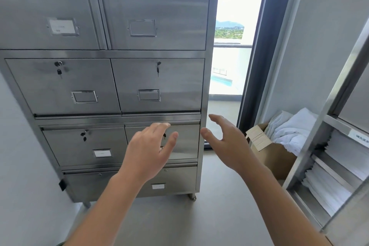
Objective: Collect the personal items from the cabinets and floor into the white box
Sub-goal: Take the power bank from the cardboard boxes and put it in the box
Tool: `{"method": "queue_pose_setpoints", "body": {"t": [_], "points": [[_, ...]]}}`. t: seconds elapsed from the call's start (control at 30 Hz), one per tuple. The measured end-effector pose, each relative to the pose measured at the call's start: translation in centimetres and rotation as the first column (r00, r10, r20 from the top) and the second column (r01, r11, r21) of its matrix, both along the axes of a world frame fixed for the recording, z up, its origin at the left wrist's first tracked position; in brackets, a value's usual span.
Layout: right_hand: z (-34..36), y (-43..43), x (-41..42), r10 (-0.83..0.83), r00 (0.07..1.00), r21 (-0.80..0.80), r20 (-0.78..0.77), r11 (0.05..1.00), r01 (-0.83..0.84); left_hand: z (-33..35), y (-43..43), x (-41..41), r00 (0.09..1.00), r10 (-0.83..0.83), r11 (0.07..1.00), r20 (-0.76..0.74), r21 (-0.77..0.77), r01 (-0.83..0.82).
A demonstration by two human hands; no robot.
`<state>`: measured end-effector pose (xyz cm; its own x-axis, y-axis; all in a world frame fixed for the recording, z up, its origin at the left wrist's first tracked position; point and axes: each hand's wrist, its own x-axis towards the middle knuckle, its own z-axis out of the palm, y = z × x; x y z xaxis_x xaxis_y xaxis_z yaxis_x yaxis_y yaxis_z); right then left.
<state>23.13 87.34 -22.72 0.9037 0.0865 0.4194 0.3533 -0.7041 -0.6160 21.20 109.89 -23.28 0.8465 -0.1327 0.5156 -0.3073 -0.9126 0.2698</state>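
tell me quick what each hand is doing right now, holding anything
Left hand: open, empty, in front of a steel cabinet drawer.
Right hand: open, empty, fingers spread.

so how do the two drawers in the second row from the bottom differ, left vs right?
The left drawer has a white card in its label holder; the right drawer's label holder is hidden by the left hand. The left drawer's lock and hanging key are in plain view; the right drawer's key barely shows behind the fingers. The right drawer seems to sit slightly further out. Both are stainless steel.
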Motion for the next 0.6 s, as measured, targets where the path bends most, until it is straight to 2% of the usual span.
{"method": "queue_pose_setpoints", "body": {"t": [0.2,0.37,0.5,0.6], "points": [[-1.1,-4.0,-0.1,-0.120,0.993,0.008,0.005,0.993,0.120,-0.2,-3.5,1.2,0.999,-0.030,0.999,-0.031,0.013,0.031],[-2.4,-11.0,-2.6,-0.272,0.961,-0.006,-0.048,0.962,0.272,-1.8,-11.0,2.1,0.977,-0.198,0.980,-0.076,-0.012,0.198],[-3.1,-17.2,-8.3,-0.483,0.871,0.003,-0.087,0.874,0.485,-2.4,-18.5,1.8,0.898,-0.425,0.904,-0.115,-0.020,0.426],[-3.0,-21.4,-14.2,-0.672,0.734,-0.008,-0.100,0.738,0.674,-2.2,-24.7,0.9,0.780,-0.615,0.787,-0.114,-0.022,0.617]]}}
